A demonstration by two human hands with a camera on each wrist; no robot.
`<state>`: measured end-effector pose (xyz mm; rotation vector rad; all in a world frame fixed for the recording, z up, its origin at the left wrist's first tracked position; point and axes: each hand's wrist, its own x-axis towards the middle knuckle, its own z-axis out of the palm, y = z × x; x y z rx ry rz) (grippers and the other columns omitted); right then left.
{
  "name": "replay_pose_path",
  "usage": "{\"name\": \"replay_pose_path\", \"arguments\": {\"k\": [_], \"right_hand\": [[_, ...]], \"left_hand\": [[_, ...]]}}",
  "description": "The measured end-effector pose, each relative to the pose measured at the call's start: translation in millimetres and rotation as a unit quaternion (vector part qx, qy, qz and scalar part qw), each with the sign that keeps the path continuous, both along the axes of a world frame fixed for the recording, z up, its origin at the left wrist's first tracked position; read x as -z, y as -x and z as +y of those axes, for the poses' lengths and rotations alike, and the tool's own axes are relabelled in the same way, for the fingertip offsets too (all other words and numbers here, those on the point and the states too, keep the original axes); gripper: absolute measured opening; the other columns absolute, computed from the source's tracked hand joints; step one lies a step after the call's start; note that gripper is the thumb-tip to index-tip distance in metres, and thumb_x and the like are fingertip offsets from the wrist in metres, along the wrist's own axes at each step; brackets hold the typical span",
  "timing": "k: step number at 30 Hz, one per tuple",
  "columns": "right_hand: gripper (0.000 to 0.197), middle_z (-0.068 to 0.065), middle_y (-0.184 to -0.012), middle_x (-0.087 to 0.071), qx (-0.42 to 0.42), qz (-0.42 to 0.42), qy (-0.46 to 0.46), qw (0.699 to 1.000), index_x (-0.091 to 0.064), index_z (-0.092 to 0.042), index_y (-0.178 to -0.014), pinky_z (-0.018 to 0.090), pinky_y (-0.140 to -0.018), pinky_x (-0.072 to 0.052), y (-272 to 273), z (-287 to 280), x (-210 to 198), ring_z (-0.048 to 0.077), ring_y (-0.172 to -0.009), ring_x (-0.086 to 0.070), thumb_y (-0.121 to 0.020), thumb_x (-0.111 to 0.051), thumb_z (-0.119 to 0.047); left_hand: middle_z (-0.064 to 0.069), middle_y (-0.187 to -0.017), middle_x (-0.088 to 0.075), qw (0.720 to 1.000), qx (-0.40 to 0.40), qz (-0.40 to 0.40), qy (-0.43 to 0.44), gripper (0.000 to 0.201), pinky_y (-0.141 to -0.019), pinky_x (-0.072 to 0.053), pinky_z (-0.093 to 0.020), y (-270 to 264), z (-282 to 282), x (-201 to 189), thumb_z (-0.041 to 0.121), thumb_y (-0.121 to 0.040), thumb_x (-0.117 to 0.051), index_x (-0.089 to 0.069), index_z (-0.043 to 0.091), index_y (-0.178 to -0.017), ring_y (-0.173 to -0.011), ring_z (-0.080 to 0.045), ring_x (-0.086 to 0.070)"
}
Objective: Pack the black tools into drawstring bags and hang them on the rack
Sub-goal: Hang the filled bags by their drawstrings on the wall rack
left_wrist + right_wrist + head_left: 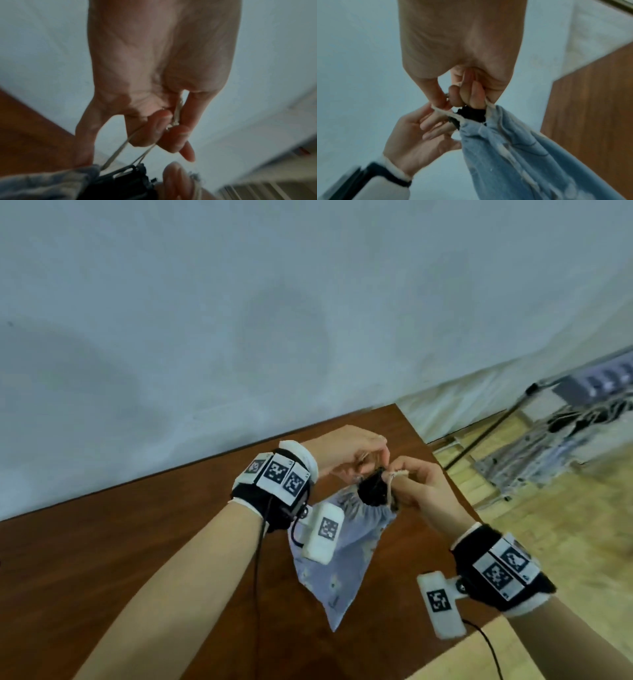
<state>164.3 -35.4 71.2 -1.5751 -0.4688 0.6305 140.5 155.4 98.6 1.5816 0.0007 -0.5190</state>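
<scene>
My left grip [164, 129] pinches the pale twisted drawstring cord [126, 152]; my right grip [464, 94] pinches the opposite cord at the gathered mouth of the soft pale-blue cloth bag [346, 549], held above the brown wooden surface [137, 559] near its far right corner. The bristly black tool [373, 486] pokes out, I think; I should tuck it down before pulling both cords evenly apart.

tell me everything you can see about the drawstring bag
The drawstring bag is soft, pale blue cloth with faint light prints, hanging above the brown table, its neck gathered around a black tool that still sticks out. A cream cord runs from the neck. The left hand pinches one cord end, the right hand the other side.
</scene>
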Motion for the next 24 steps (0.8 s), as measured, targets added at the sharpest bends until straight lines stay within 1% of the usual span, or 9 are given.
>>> {"name": "replay_pose_path", "arguments": {"k": [5, 8, 10, 12, 15, 17, 19, 22, 24], "right_hand": [[0.011, 0.003, -0.063, -0.057, 0.092, -0.109, 0.021, 0.989, -0.066, -0.009, -0.087, 0.025, -0.048, -0.037, -14, -74, -56, 0.012, -0.047, -0.047, -0.085, -0.067, 0.001], [0.043, 0.003, -0.104, -0.061, 0.212, -0.179, 0.016, 0.961, -0.049, -0.018, -0.117, 0.024, -0.056, -0.050, -31, -128, -75, 0.020, -0.072, -0.065, -0.083, -0.072, -0.005], [0.056, 0.002, -0.116, -0.057, 0.254, -0.195, 0.025, 0.947, -0.039, -0.026, -0.129, 0.026, -0.059, -0.054, -46, -170, -86, 0.027, -0.075, -0.068, -0.085, -0.070, -0.012], [0.053, 0.004, -0.108, -0.065, 0.242, -0.194, 0.022, 0.950, -0.041, -0.027, -0.131, 0.025, -0.062, -0.055, -63, -218, -96, 0.021, -0.075, -0.070, -0.088, -0.066, -0.008], [0.038, 0.005, -0.075, -0.070, 0.197, -0.214, 0.068, 0.954, -0.052, -0.026, -0.118, 0.021, -0.053, -0.050, -89, -291, -105, 0.015, -0.061, -0.068, -0.089, -0.061, -0.003], [0.029, 0.006, -0.070, -0.071, 0.206, -0.224, 0.106, 0.947, -0.057, -0.022, -0.114, 0.022, -0.049, -0.046, -110, -344, -107, 0.009, -0.052, -0.063, -0.089, -0.062, -0.007], [0.022, 0.011, -0.070, -0.070, 0.226, -0.209, 0.143, 0.941, -0.061, -0.017, -0.113, 0.026, -0.049, -0.046, -131, -398, -108, 0.008, -0.046, -0.056, -0.091, -0.064, -0.014], [0.022, -0.002, -0.054, -0.061, 0.224, -0.183, 0.201, 0.936, -0.069, -0.010, -0.106, 0.022, -0.051, -0.044, -155, -468, -105, 0.007, -0.046, -0.051, -0.089, -0.070, -0.023], [0.021, 0.001, -0.061, -0.064, 0.208, -0.167, 0.222, 0.938, -0.074, -0.009, -0.096, 0.023, -0.054, -0.048, -170, -505, -96, 0.008, -0.052, -0.055, -0.085, -0.074, -0.027]], "left_hand": [[-0.003, -0.066, -0.057, 0.988, 0.071, -0.112, -0.083, 0.037, -0.065, -0.046, -0.030, -41, -88, -62, 0.036, -0.097, -0.047, -0.065, 0.011, -0.077, -0.062, -0.021, -0.054], [-0.007, -0.085, -0.060, 0.984, 0.069, -0.143, -0.081, 0.028, -0.089, -0.047, -0.039, -63, -153, -83, 0.034, -0.096, -0.051, -0.063, 0.011, -0.085, -0.081, -0.019, -0.057], [-0.015, -0.098, -0.062, 0.976, 0.097, -0.167, -0.103, 0.020, -0.095, -0.047, -0.039, -81, -202, -93, 0.031, -0.096, -0.053, -0.063, 0.015, -0.092, -0.090, -0.026, -0.060], [-0.017, -0.111, -0.065, 0.963, 0.127, -0.194, -0.138, 0.017, -0.095, -0.049, -0.039, -101, -255, -103, 0.037, -0.091, -0.060, -0.066, 0.021, -0.095, -0.099, -0.028, -0.064], [-0.014, -0.091, -0.067, 0.960, 0.155, -0.180, -0.149, 0.018, -0.081, -0.054, -0.032, -134, -332, -108, 0.034, -0.088, -0.064, -0.066, 0.017, -0.093, -0.075, -0.021, -0.066], [-0.014, -0.073, -0.059, 0.953, 0.156, -0.190, -0.175, 0.033, -0.075, -0.049, -0.032, -156, -385, -107, 0.035, -0.089, -0.063, -0.061, 0.003, -0.084, -0.066, -0.023, -0.059], [-0.007, -0.060, -0.057, 0.952, 0.123, -0.197, -0.200, 0.036, -0.074, -0.048, -0.032, -179, -434, -101, 0.038, -0.090, -0.062, -0.058, 0.004, -0.077, -0.062, -0.019, -0.059], [-0.003, -0.061, -0.059, 0.964, 0.097, -0.171, -0.181, 0.022, -0.073, -0.051, -0.031, -211, -490, -90, 0.028, -0.089, -0.065, -0.057, 0.012, -0.076, -0.058, -0.014, -0.060], [-0.005, -0.066, -0.061, 0.967, 0.121, -0.144, -0.175, 0.016, -0.074, -0.053, -0.030, -231, -519, -79, 0.024, -0.088, -0.066, -0.056, 0.013, -0.082, -0.061, -0.015, -0.061]]}}
